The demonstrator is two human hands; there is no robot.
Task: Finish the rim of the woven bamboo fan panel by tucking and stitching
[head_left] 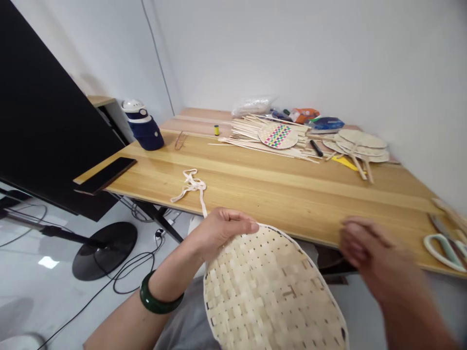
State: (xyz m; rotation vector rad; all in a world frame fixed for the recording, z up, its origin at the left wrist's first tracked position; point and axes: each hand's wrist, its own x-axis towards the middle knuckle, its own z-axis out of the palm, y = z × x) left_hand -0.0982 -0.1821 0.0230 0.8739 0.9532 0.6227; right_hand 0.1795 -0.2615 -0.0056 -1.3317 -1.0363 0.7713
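My left hand [226,231] pinches the top edge of a round woven fan [270,287], thumb on the near face. White edging runs round the fan's rim, with dark stitches or marks along it. From this hand a white cloth tape [197,184] leads up onto the table, where its loose end lies in loops. To the right of the fan, and apart from it, my right hand [372,248] is raised with curled fingers. It is blurred, and anything thin in its grasp cannot be made out. The fan's lower part is cut off by the frame.
Wooden table [292,204] carries scissors [447,248] at right, finished fans [365,143], a fan with coloured weave [279,136] on bamboo strips [251,130], a black marker [316,148], yellow thread spool [216,130], blue jug [146,131] and phone [107,175]. Cables [136,267] lie on the floor.
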